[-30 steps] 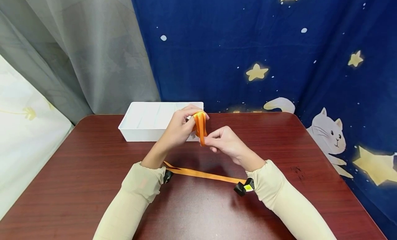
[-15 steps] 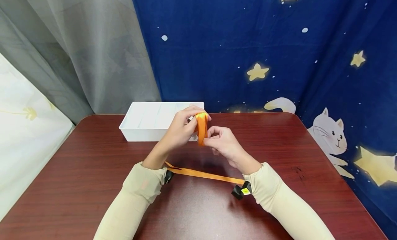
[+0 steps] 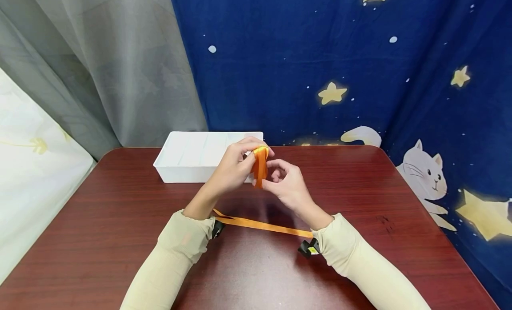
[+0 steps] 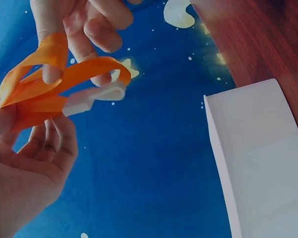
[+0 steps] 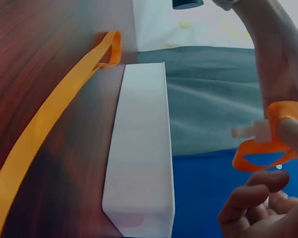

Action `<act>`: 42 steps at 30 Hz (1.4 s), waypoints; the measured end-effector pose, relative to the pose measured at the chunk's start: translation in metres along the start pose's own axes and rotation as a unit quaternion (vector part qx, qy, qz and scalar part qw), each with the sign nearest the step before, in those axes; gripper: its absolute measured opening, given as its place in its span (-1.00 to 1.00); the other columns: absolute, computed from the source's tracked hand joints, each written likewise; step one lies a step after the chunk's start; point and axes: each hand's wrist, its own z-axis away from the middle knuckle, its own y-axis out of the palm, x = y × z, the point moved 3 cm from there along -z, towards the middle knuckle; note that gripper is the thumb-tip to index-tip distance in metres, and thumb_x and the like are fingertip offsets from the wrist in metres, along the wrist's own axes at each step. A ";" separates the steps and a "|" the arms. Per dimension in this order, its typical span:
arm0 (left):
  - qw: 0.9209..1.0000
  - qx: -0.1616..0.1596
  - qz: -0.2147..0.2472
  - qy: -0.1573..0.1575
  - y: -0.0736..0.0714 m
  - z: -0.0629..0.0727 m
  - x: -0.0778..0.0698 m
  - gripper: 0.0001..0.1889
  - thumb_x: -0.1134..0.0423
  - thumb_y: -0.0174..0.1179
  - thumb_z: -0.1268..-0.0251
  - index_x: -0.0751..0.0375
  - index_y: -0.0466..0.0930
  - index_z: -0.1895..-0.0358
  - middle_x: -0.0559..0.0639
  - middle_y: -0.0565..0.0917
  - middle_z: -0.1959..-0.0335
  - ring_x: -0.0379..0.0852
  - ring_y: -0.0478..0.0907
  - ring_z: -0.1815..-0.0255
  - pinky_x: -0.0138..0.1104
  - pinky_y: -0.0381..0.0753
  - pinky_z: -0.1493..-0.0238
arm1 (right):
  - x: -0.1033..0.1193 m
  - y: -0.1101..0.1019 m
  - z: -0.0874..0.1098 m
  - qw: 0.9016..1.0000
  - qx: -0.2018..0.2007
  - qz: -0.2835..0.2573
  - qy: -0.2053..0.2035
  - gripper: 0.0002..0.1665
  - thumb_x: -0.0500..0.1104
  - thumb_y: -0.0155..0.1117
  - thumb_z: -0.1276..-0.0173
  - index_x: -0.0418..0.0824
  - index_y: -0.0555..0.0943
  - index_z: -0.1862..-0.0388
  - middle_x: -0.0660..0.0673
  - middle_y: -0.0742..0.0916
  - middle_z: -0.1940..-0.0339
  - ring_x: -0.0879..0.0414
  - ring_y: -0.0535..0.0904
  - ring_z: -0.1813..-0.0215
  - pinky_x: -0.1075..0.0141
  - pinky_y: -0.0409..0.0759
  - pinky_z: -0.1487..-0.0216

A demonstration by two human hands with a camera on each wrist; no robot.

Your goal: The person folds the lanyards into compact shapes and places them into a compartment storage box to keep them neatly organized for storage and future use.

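Note:
A looped orange strap (image 3: 261, 167) hangs in folds above the table. My left hand (image 3: 236, 163) pinches its upper part between thumb and fingers. My right hand (image 3: 291, 185) is at the strap's lower right, its thumb hooked into the loop, as the left wrist view shows, and its other fingers loosely curled. A white end piece (image 4: 91, 99) sticks out from the strap in the left wrist view. Another orange strap (image 3: 264, 225) lies across the table below my hands, its left end doubled into a loop (image 5: 111, 49).
A white divided tray (image 3: 186, 173) stands at the table's back, behind my left hand. The dark red table (image 3: 120, 239) meets a blue star-patterned curtain (image 3: 280, 70) and a grey curtain (image 3: 132, 78). Black wrist cameras (image 3: 309, 247) sit beneath the sleeves.
My right fingers have opened away from the strap and now bend around beside it, with the wrist shifted slightly left. My left hand keeps its hold and has barely moved.

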 end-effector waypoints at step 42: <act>1.000 0.007 0.017 -0.017 0.002 -0.002 0.001 -0.71 0.49 -0.03 -0.45 0.24 0.73 0.21 0.00 0.67 0.15 -0.11 0.51 0.01 -0.21 0.48 -0.04 | 0.005 0.018 -0.005 0.997 0.065 0.012 -0.049 -0.83 -0.27 0.41 -0.27 -0.37 0.77 0.23 -0.17 0.80 0.34 0.15 0.64 0.39 0.41 0.56 0.33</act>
